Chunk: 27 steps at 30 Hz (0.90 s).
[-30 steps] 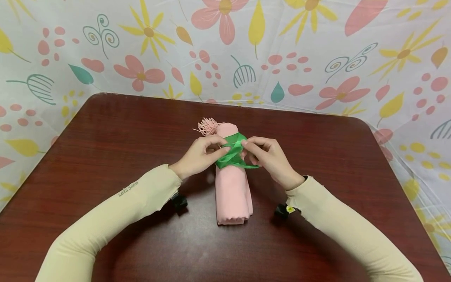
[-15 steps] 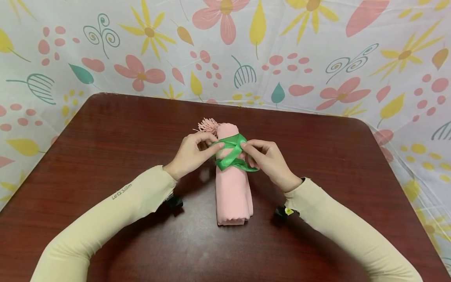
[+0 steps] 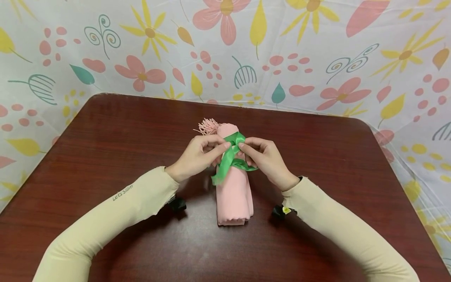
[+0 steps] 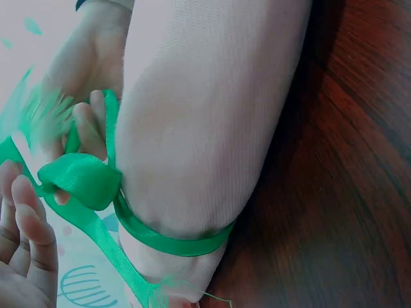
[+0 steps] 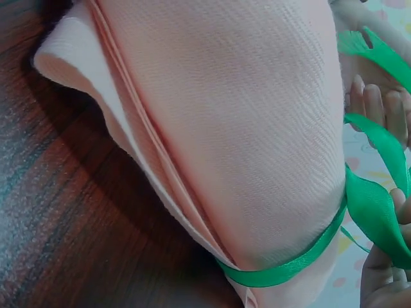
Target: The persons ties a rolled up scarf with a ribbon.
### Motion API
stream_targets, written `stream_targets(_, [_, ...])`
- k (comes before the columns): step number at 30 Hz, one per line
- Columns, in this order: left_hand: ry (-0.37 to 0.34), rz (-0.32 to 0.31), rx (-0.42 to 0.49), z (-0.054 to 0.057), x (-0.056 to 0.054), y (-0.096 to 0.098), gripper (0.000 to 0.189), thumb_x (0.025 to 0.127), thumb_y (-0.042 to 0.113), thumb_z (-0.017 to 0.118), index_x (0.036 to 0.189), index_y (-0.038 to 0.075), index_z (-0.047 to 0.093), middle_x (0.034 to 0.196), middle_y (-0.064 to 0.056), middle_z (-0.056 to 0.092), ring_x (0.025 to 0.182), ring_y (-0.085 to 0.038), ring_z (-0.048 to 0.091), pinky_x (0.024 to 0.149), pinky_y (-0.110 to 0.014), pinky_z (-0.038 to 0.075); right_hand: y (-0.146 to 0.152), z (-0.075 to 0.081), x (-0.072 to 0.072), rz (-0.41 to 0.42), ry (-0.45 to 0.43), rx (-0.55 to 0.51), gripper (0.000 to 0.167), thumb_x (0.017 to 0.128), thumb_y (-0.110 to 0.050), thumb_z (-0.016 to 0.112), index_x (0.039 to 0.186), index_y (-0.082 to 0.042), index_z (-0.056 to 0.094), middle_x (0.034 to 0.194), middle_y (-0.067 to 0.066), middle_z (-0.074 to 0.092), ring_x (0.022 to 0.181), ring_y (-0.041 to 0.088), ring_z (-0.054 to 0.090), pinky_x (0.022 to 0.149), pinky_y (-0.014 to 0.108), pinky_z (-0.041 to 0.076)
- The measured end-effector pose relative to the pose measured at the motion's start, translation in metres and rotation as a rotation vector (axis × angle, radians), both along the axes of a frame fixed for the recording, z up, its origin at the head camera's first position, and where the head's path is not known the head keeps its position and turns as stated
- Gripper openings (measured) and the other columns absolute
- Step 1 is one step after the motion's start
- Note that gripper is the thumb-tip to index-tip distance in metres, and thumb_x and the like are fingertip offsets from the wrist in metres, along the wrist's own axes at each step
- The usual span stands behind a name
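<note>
A rolled pink scarf (image 3: 233, 196) lies lengthwise on the table, its tassels (image 3: 208, 126) spread at the far end. Green satin ribbon (image 3: 227, 160) goes round its upper part, as the left wrist view also shows with a ribbon band (image 4: 170, 244). Over the roll, my left hand (image 3: 199, 155) pinches the ribbon between thumb and fingers. Facing it, my right hand (image 3: 267, 157) pinches the ribbon from the other side, where a loop (image 5: 376, 208) rises off the scarf. A frayed ribbon end (image 3: 218, 179) hangs toward the near side. Fingers partly cover the crossing.
A dark reddish-brown wooden table (image 3: 141, 125) extends all around the scarf. Behind it hangs a white cloth (image 3: 169, 23) printed with flowers and leaves. Small black wrist cameras (image 3: 177, 204) sit under both sleeves.
My left hand moved left, opening out the ribbon, then came back to the right near my right hand. A ribbon end now hangs down over the scarf. The scarf has stayed put.
</note>
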State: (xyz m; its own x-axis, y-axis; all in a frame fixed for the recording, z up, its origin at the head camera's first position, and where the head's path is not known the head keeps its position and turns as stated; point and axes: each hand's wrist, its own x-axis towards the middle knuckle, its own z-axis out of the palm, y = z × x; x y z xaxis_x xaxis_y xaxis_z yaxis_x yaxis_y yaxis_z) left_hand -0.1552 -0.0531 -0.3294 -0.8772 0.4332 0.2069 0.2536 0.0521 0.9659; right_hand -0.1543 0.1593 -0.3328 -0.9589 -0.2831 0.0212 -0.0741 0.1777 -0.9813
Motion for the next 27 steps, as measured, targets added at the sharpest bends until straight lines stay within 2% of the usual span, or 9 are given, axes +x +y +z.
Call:
stream_targets(4, [-0.013,-0.024,0.003,-0.0005,0.0009,0.0007,0.017,0.097,0.014,0.055,0.093,0.003,0.066,0.068,-0.008,0.059,0.052,-0.032,0.051,0.048,-0.032,0.044,-0.0002,0.0007,-0.0003,-0.006,-0.003,-0.016,0.019,0.095,-0.018,0.060,0.101,0.000,0.064,0.060,0.000,0.056,0.054,0.009,0.047,0.051,0.021,0.038])
stream_targets(6, [-0.006,-0.022,0.001,-0.0008,0.0012,0.0011,0.015,0.096,0.013,0.057,0.094,0.003,0.067,0.072,-0.008,0.059,0.051,-0.029,0.050,0.047,-0.029,0.043,-0.0001,0.0002,-0.0004,-0.008,-0.008,-0.023,0.018,0.095,-0.017,0.060,0.100,0.000,0.064,0.062,0.001,0.057,0.055,0.009,0.048,0.051,0.021,0.039])
stream_targets(10, [0.068,0.005,-0.032,-0.0027,0.0013,0.0017,0.009,0.091,0.013,0.064,0.091,0.006,0.070,0.082,-0.004,0.058,0.056,-0.023,0.049,0.053,-0.026,0.043,0.0000,-0.0009,-0.0008,-0.006,-0.015,-0.032,0.017,0.094,-0.017,0.061,0.097,0.000,0.063,0.064,0.003,0.060,0.056,0.010,0.049,0.052,0.022,0.041])
stream_targets(14, [0.145,0.027,-0.062,-0.0047,-0.0006,0.0020,0.005,0.088,0.012,0.069,0.090,0.008,0.072,0.095,-0.003,0.058,0.071,-0.020,0.053,0.062,-0.027,0.045,0.0002,-0.0003,-0.0009,0.003,-0.012,-0.040,0.015,0.094,-0.016,0.062,0.095,-0.001,0.063,0.066,0.004,0.062,0.056,0.011,0.050,0.052,0.023,0.042])
stream_targets(18, [0.108,0.014,-0.092,-0.0063,-0.0021,0.0018,0.004,0.085,0.012,0.072,0.087,0.009,0.071,0.103,-0.002,0.059,0.078,-0.019,0.056,0.067,-0.029,0.046,0.0000,0.0020,-0.0007,0.003,-0.007,-0.042,0.014,0.094,-0.016,0.062,0.094,-0.002,0.064,0.067,0.006,0.064,0.055,0.011,0.050,0.051,0.024,0.042])
stream_targets(24, [0.004,0.019,-0.107,-0.0075,-0.0035,0.0030,0.018,0.084,0.014,0.074,0.085,0.008,0.057,0.098,-0.003,0.060,0.071,-0.020,0.055,0.066,-0.027,0.043,0.0000,0.0057,0.0006,-0.004,-0.001,-0.045,0.012,0.094,-0.017,0.062,0.094,-0.004,0.065,0.074,0.001,0.068,0.055,0.011,0.049,0.050,0.023,0.041])
stream_targets(27, [-0.045,0.008,-0.093,-0.0078,-0.0052,0.0050,0.024,0.084,0.015,0.073,0.090,0.007,0.052,0.092,-0.002,0.061,0.072,-0.020,0.055,0.067,-0.026,0.044,0.0001,0.0056,0.0007,-0.002,-0.001,-0.055,0.012,0.094,-0.016,0.062,0.094,-0.005,0.064,0.070,0.001,0.064,0.055,0.013,0.048,0.050,0.024,0.040])
